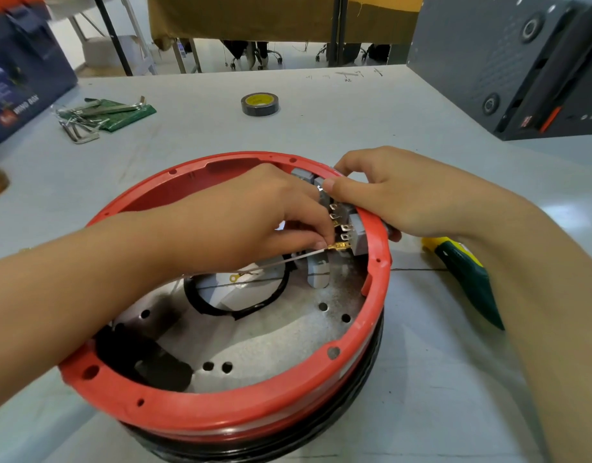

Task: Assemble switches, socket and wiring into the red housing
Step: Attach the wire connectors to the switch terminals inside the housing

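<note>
Two hands at work over one red housing [201,412], which sits near the front of the counter [321,128].

- Far left, rear: hex keys on a green pouch [104,116]; tape roll [260,103] mid-counter.
- Left hand [254,215] — fingers pinched on a brass spade connector [338,246] with its white wire [271,262], tip just at a switch tab.
- Switches [349,225] — grey bodies seated in the housing's right wall, tabs facing inward.
- Right hand [388,198] — fingers curled over the rim, bracing the switches from outside.
- Right: green-and-yellow tool [468,272], idle.

Handling note: keep the connector square to the tab and push straight; brace firmly so the switch does not pop out.
</note>
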Tool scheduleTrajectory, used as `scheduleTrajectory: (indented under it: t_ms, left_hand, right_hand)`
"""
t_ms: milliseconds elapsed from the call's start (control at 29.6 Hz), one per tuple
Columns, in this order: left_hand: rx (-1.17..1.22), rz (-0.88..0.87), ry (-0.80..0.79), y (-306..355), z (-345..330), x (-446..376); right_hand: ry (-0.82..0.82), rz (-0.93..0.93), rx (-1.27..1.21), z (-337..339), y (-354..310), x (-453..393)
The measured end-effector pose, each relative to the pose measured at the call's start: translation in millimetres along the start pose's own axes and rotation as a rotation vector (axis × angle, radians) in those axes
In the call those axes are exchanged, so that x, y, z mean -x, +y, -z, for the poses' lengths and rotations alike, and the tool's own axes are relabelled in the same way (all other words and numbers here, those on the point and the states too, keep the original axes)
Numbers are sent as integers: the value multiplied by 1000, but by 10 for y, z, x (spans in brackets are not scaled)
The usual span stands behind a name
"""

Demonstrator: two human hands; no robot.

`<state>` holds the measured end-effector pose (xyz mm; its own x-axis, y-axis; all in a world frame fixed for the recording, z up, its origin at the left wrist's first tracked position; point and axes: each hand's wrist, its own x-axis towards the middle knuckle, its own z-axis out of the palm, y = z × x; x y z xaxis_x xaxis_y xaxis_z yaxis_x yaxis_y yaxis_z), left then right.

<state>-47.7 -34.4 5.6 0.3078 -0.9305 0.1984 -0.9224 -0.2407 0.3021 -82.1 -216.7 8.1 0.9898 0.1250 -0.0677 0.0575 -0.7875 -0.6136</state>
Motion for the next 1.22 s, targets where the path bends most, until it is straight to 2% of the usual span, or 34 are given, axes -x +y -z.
scheduleTrajectory:
  t_ms: [169, 574, 1216]
  left_hand:
    - [-92, -52, -10, -2, -11, 3]
    - [-148, -24, 3, 11, -65, -12]
    - [29, 4, -2, -38, -2, -20]
  right_hand:
    - [3, 1, 0, 6, -2, 2]
    - [21, 5, 40, -10, -6, -1]
    - [8, -27, 16, 5, -25, 14]
